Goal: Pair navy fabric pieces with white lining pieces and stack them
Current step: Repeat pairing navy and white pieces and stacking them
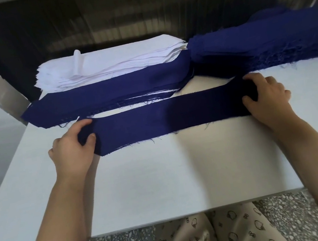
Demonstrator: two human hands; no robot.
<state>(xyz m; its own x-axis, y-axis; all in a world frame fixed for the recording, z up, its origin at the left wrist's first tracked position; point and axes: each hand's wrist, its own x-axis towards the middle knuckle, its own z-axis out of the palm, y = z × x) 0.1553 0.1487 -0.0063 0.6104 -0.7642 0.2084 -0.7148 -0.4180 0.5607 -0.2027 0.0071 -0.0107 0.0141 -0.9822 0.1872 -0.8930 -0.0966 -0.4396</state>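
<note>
Left hand (71, 149), right hand (267, 95): frayed strip (170, 116)

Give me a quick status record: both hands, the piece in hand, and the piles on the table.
left hand: grips left end of navy strip
right hand: grips right end of navy strip
navy strip: stretched out over the table, near side
white stack: back left, one top sheet curled up
navy-topped stack: just in front of white stack, white edges showing at its near edge
navy pile: back right, frayed edges
</note>
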